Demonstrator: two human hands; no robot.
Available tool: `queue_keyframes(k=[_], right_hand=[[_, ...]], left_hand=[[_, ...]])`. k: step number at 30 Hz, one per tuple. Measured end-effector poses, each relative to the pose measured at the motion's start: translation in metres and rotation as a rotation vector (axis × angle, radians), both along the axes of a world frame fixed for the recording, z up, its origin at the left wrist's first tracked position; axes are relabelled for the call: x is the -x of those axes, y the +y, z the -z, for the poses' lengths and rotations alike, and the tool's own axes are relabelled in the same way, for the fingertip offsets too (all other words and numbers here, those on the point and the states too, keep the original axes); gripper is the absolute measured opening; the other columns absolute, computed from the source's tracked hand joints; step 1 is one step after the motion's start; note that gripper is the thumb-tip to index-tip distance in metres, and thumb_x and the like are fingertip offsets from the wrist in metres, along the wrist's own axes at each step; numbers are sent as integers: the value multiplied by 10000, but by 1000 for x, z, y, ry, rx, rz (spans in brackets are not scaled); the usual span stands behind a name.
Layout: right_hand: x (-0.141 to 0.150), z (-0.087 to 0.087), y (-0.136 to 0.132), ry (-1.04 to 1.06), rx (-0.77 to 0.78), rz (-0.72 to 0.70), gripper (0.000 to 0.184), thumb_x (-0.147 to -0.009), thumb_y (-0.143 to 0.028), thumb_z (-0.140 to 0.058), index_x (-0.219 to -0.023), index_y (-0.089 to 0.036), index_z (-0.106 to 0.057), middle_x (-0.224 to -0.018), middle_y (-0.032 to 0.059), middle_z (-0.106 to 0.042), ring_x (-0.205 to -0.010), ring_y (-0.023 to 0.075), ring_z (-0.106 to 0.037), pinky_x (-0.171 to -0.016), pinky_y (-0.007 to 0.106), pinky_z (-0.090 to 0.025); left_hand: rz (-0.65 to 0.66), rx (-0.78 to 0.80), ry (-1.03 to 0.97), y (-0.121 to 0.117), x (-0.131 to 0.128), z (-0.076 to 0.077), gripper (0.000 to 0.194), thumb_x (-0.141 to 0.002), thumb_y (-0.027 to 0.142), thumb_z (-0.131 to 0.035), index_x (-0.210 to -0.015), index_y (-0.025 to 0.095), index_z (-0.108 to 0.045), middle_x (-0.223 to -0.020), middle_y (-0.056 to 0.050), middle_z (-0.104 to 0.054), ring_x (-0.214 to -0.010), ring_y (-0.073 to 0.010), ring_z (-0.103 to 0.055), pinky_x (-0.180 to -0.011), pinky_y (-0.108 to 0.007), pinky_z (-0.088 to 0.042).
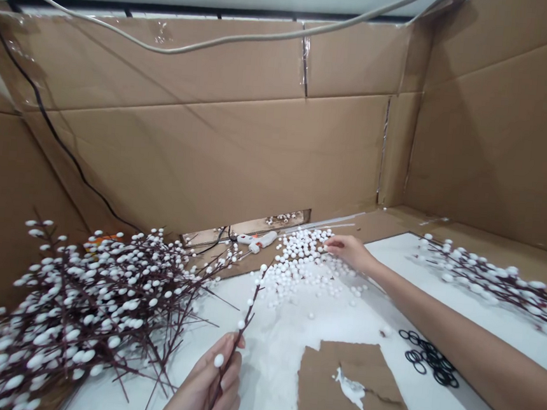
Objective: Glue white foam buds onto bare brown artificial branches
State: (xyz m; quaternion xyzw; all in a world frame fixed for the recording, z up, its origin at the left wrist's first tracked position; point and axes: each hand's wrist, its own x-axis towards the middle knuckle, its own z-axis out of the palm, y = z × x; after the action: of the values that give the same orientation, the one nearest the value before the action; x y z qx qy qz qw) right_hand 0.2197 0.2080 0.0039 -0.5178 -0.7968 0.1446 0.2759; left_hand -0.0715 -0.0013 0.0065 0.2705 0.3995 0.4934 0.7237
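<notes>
- Here, the left hand curls its fingers around the lower end of a dark twig dotted with white beads, its thumb pressed to the stem. The twig tilts up toward the heap ahead, apparently to keep its tip off the table and near the loose beads.
- The right hand reaches across a white table sheet, its fingers drawn together at the edge of a heap of loose white foam beads. Whether they pinch a bead is too small to tell.
- A hot glue gun lies just behind the heap, likely placed there to stay within easy reach.
- A mass of beaded branches sits at the left and more beaded branches lie at the right, seemingly pushed aside to leave the middle free for the hands.
- Nearer the person lie a torn cardboard scrap bearing a white smear and a cluster of black rubber rings, with cardboard walls rising behind everything.
</notes>
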Motion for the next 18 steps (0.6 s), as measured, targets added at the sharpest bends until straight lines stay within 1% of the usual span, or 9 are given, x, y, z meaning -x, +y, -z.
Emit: queue_keyframes(k=[3,6,12,18], right_hand=[[0,1,3,18,21,51,279,-870,-300,-500,-1099,-145,-528,-1065,68,-572,-880,179,-584,-743,371,-500],[4,-1,0,-18,27,59,275,-870,-295,-501,-1099,-145,-528,-1066,69,-572,-882,178,-584,-745,371,-500],[15,-12,-14,-204,32,22,246,-870,-291,-499,-1072,-160,-549,-1086,67,-569,-906,179,-575,-774,376,-489],[22,-16,-16,-343,26,89,263,-869,-293,-501,-1094,-162,-538,-1104,71,-560,-923,186,-571,-781,383,-486]], left_hand=[[-15,11,1,-2,0,-1,452,-453,480,-792,-709,173,-581,-418,113,-406,-256,23,-237,-326,-168,-98],[-41,16,6,-3,0,-1,441,-464,473,-791,-715,175,-584,-421,112,-411,-261,23,-242,-331,-170,-102],[-41,20,3,-4,-1,-2,444,-448,461,-802,-707,174,-584,-417,111,-414,-263,19,-249,-337,-177,-104],[-29,7,-7,-3,0,1,436,-468,458,-797,-708,171,-574,-425,110,-410,-272,16,-252,-344,-180,-114]])
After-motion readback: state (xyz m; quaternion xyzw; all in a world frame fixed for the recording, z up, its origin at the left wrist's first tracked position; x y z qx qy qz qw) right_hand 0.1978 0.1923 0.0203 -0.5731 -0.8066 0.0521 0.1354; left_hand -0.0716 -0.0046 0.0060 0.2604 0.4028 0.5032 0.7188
